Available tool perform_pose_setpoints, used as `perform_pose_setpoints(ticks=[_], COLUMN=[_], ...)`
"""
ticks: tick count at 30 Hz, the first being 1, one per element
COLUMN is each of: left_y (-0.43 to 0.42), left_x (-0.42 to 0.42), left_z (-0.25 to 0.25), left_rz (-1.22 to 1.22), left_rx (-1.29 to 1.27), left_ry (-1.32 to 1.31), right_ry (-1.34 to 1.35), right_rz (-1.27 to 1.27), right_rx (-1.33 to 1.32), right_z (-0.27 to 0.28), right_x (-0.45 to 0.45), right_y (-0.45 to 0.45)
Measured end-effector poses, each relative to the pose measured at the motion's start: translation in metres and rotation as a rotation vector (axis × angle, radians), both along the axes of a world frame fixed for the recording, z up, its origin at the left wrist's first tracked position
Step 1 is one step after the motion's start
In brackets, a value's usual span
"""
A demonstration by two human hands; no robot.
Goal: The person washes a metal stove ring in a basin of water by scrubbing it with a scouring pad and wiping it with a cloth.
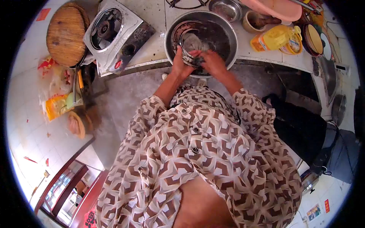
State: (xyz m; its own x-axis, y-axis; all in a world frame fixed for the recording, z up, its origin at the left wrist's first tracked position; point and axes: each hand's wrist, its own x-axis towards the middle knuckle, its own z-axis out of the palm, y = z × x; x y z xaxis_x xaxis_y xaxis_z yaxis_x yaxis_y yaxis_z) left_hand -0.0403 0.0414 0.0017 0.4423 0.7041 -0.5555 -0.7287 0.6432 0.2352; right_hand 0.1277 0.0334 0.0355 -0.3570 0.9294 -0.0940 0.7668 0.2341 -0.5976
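A wide metal basin [169,45] with dark, dirty water stands at the counter's front edge. Over its near side, my left hand [181,64] is closed on the rim of a round, blackened metal piece [183,42], tilted inside the basin. My right hand [213,62] is at the lower right of this piece, its fingers bent together against it. Whatever those fingers hold is hidden. A greyish patch [192,41] shows inside the round piece; whether it is cloth or metal I cannot tell. Another rusty-brown curved surface [178,32] lies at the basin's left side.
Left of the basin sits a gas stove [127,41] with its burner exposed, beside a round wooden board [66,34]. To the right are a metal bowl [232,10], a mortar [251,23], a yellow oil bottle [270,38] and a pink basin [283,9].
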Motion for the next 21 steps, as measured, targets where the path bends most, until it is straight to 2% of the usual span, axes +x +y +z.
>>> perform_pose_setpoints(ticks=[2,5,9,12,15,16,18,19,20,21], left_y=[-0.002,-0.002,0.003,0.004,0.003,-0.001,0.001,0.003,0.000,0.000], left_x=[-0.002,0.000,0.000,0.006,0.006,0.006,-0.003,-0.004,-0.002,0.001], left_z=[0.002,0.009,0.003,-0.006,-0.013,-0.010,-0.020,-0.013,-0.004,0.004], left_rz=[0.031,0.114,0.091,0.096,0.104,0.121,0.142,0.135,0.126,0.120], left_rx=[0.016,0.051,0.045,0.063,0.040,0.020,-0.036,-0.020,-0.008,0.005], left_ry=[0.012,0.031,0.035,0.025,-0.045,-0.058,-0.073,-0.022,0.026,0.067], right_ry=[0.081,0.138,0.232,-0.029,0.282,0.145,0.165,0.169,0.299,0.269], right_rz=[-0.014,-0.051,0.026,0.051,0.044,0.041,0.062,0.061,0.121,0.147], right_rx=[0.142,0.167,0.174,-0.039,0.276,0.176,0.172,0.171,0.252,0.175], right_z=[-0.009,0.012,-0.013,-0.002,-0.006,-0.004,-0.010,-0.015,-0.028,-0.022], right_x=[-0.033,-0.059,-0.019,0.017,-0.027,-0.044,-0.059,-0.057,-0.042,-0.025], right_y=[0.000,0.007,0.004,0.002,0.001,0.011,0.019,0.021,0.018,0.016])
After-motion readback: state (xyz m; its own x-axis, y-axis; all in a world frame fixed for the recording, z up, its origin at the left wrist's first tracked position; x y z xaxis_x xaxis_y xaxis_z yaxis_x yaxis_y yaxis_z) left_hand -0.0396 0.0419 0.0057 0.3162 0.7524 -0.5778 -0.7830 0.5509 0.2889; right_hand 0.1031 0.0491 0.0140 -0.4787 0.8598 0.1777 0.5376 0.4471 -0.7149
